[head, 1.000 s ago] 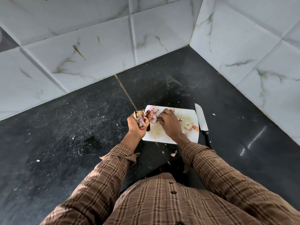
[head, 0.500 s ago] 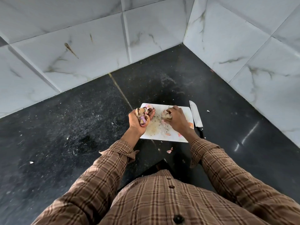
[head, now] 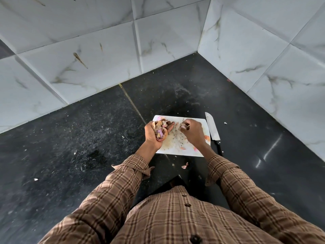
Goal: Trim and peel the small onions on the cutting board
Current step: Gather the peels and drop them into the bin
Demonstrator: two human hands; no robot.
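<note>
A white cutting board (head: 175,149) lies on the black counter, strewn with peel bits. My left hand (head: 153,133) is cupped at the board's left edge and holds a heap of brown and pink onion peels (head: 160,129). My right hand (head: 192,132) hovers over the board's middle, its fingertips pinching a small clump of peel (head: 184,125). A peeled pink onion (head: 160,118) peeks out at the board's far left corner. Small pink pieces (head: 206,137) lie near the board's right edge.
A knife (head: 212,130) with a black handle lies on the counter just right of the board, blade pointing away. A peel scrap (head: 185,165) sits on the black counter (head: 88,138) below the board. White marble-tiled walls (head: 105,55) close in behind and on the right.
My right hand has stayed over the board's middle, gathering peel in its fingertips. The left hand keeps its heap of peels. The camera view shifted slightly.
</note>
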